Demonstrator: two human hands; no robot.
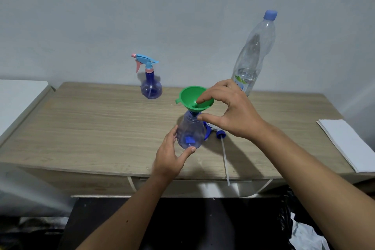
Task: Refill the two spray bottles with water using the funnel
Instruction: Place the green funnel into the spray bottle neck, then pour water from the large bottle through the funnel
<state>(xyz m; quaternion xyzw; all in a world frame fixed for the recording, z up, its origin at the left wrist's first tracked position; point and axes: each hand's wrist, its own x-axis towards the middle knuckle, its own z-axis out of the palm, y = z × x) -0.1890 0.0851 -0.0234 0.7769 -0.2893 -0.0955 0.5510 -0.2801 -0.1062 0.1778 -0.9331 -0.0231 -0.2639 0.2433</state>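
Spray bottle (190,132), centre frame, gripped by left hand (170,156); right hand (229,110) pinching green funnel (193,98) in its neck. Next, probably: uncap water bottle (254,53), pour.

The right hand (229,111) hides most of the detached sprayer head (211,130); the paper stack (349,144) runs off the frame's right edge.

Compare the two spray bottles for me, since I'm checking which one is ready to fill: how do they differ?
The near spray bottle has no trigger top and carries the green funnel in its neck; the far spray bottle has its blue and pink trigger top on. The left hand holds the near one; the far one stands untouched. Both are clear blue with round bases.
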